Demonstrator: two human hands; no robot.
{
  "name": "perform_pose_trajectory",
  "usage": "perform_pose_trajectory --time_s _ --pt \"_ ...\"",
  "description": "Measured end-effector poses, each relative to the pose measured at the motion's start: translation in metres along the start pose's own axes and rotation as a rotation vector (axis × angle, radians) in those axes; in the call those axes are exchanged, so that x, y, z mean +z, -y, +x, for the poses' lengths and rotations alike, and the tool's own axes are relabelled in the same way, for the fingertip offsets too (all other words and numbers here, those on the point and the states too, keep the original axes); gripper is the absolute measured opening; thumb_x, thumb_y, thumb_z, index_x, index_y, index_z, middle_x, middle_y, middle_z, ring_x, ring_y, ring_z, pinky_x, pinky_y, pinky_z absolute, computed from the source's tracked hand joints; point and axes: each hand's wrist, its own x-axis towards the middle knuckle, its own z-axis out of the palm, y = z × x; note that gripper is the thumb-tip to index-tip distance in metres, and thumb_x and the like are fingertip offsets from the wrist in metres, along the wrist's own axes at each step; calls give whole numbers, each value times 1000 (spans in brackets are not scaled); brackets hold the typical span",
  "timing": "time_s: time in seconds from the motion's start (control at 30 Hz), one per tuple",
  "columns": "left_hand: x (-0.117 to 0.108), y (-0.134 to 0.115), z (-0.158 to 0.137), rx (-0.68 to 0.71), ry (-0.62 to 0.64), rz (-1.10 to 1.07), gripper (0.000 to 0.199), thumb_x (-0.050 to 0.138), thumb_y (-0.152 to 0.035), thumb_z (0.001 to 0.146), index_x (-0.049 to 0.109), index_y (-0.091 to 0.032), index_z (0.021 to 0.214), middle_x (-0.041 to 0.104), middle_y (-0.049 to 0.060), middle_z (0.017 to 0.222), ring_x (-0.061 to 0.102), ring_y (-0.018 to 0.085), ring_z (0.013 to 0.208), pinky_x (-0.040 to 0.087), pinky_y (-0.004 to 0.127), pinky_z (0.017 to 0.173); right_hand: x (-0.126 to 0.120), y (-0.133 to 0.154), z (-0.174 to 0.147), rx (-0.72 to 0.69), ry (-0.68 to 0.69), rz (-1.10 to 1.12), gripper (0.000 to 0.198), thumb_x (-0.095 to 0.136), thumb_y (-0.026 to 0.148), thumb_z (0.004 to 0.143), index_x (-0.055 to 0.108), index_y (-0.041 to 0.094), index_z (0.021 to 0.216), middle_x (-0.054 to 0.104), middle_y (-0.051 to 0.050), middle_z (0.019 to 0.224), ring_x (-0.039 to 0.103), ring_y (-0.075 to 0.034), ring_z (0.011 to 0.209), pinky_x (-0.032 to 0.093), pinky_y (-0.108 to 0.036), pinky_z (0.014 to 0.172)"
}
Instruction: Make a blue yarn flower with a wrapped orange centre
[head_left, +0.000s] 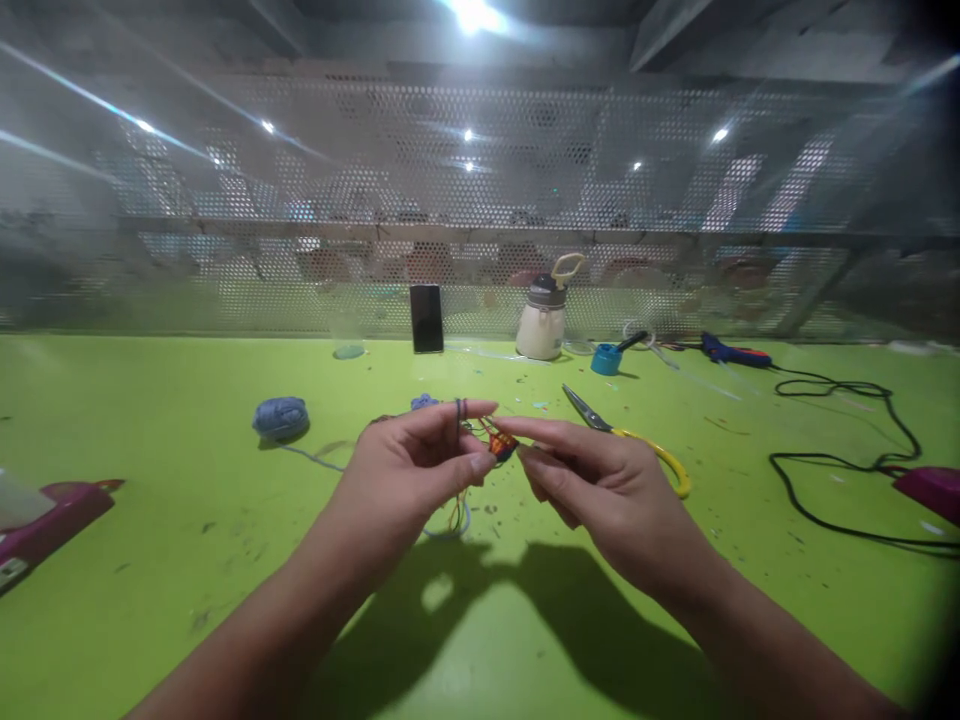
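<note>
Between thumb and fingers, my left hand [420,455] pinches a small crocheted piece [502,444] in red, orange and dark yarn. Grey-blue yarn is looped round a finger of that hand. My right hand [592,465] is closed at the piece's right side, its thumb and index finger pressed together; whatever they grip is hidden. Loose coloured yarn ends [456,512] hang below the left hand. A grey-blue ball of yarn [280,418] lies to the left, its strand running toward my left hand. Just beyond the right hand rest scissors [651,448] with yellow handles.
At the back stand a phone [427,318], a cream bottle [541,325] and a blue round container [606,359]. A blue glue gun [731,352] lies back right, with a black cable [784,490] curling across the right side. A magenta object [67,515] sits at left.
</note>
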Motion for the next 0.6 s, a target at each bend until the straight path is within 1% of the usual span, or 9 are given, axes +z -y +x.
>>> perform_pose_trajectory --time_s 0.07,0.17,0.23,0.27,0.33,0.4,0.47,0.53,0.6 --pt "-1 -1 -1 54 -3 78 39 81 -17 71 74 -20 109 66 0 72 59 13 68 47 26 66 -2 0 1 2 9 -22 34 57 12 85 76 25 110 53 4 56 34 -9 48 33 -23 45" --pt "-2 0 -3 151 16 242 44 74 -18 78 68 -21 122 64 0 73 58 13 69 48 26 66 -3 0 2 19 22 -14 32 58 12 84 77 23 107 50 5 54 32 -8 47 31 -23 45" --pt "-2 2 -3 256 35 394 44 68 -16 83 65 -21 127 65 1 75 59 14 71 49 28 69 -3 -1 3 48 25 5 29 60 13 83 78 21 104 48 5 52 32 -8 47 29 -22 44" --pt "-2 3 -3 341 44 489 43 65 -14 85 64 -21 127 65 2 78 59 14 72 49 28 69 -4 -1 4 74 27 20 27 61 14 82 79 20 103 47 5 52 32 -8 47 28 -22 43" --pt "-2 7 -3 583 44 716 39 59 -9 86 66 -20 122 64 3 79 57 14 70 48 27 65 -4 -4 5 161 38 76 26 63 17 82 78 17 102 45 5 51 33 -8 46 27 -22 42" --pt "-1 11 -2 829 9 962 34 53 -4 87 70 -20 112 59 3 75 51 13 63 43 24 56 -4 -7 5 265 54 175 27 65 21 82 77 18 106 45 5 51 33 -7 45 26 -22 42" --pt "-1 13 -2 997 -52 1134 31 51 -2 87 72 -19 101 52 1 67 43 12 57 36 23 50 -3 -9 5 351 59 303 28 66 23 83 76 20 108 47 5 53 34 -7 45 25 -21 42" --pt "1 15 -4 1051 -92 1162 30 52 -2 87 73 -19 99 52 0 66 42 12 57 36 23 51 -1 -10 5 409 48 435 29 68 24 83 75 23 110 50 4 55 35 -6 46 24 -21 42" --pt "3 15 -6 979 -106 1017 30 56 -4 86 72 -18 107 56 1 70 48 12 61 41 23 55 2 -9 4 443 35 545 30 69 23 83 74 26 112 51 4 57 35 -6 46 23 -20 42"
